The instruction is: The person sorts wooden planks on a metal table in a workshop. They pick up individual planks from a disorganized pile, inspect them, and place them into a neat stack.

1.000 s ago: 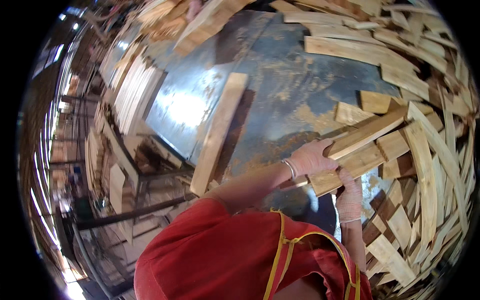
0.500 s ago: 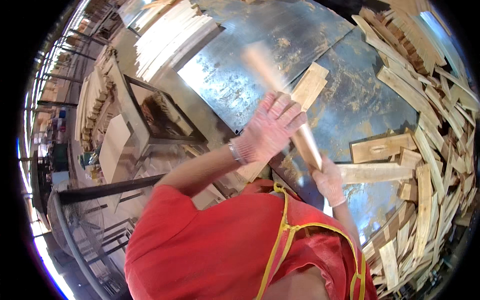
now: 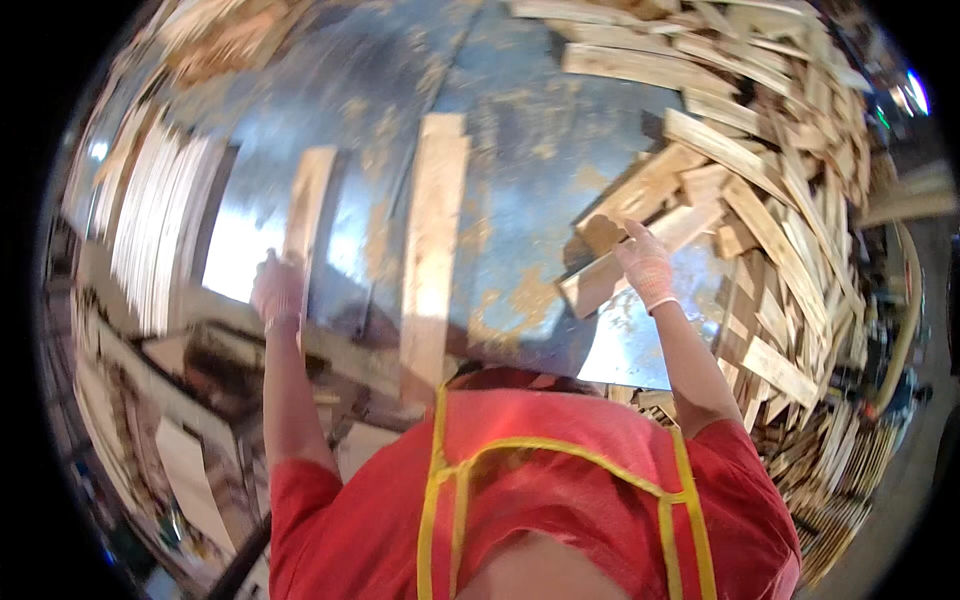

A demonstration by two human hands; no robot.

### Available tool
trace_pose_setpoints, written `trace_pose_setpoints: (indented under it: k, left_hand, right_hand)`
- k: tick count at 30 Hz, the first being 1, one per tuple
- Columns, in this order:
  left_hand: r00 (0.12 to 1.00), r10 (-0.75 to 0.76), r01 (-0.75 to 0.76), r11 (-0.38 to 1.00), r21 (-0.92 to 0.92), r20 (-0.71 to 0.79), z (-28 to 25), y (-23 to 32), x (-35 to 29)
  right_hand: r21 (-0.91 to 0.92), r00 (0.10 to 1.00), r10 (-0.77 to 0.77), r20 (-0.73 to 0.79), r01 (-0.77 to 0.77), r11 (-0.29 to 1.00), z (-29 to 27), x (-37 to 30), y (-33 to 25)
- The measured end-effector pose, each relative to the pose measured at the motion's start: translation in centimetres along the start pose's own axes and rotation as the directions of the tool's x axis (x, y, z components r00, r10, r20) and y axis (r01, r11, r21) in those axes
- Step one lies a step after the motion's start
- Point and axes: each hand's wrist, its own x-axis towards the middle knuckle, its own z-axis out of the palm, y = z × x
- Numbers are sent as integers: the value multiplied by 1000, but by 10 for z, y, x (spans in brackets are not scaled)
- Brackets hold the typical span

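Observation:
My left hand (image 3: 277, 288), in a pale knit glove, is closed at the near end of a narrow wooden board (image 3: 314, 195). That board stretches away from me over the metal tabletop (image 3: 520, 190); motion blurs the fingers. Farther right, my gloved right hand (image 3: 645, 265) grips the near edge of another pale board (image 3: 685, 226), which lies slantwise beside the scrap heap. Its fingertips are partly hidden against the wood. Between my hands a longer board (image 3: 433, 220) lies lengthwise, touched by neither.
Loose wooden pieces (image 3: 790, 170) are heaped along the right side of the table. A neat stack of pale strips (image 3: 160, 220) stands at the left. Sawdust (image 3: 520, 305) is scattered over the metal. Slats (image 3: 830, 490) are piled at the lower right.
My hands were together on one board; now they are wide apart, the left with a board at the left, the right on another. The view has swung right.

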Motion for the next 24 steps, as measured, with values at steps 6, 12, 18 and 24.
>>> trace_pose_setpoints:
  k: [6,12,18,24]
  left_hand:
    - [789,565,-592,594,-545,-242,29,134,-92]
    - [582,804,-791,594,-148,118,30,285,-204]
    - [634,757,-745,653,-137,159,68,311,-225]
    - [607,710,-563,701,-437,356,50,331,-194]
  right_hand:
    - [-555,865,-465,189,485,676,-45,86,44]
    - [-273,599,-485,637,764,584,-49,121,-12]
    - [-104,767,-577,282,622,776,-110,147,14]
    - [-658,982,-81,173,176,732,-177,232,249]
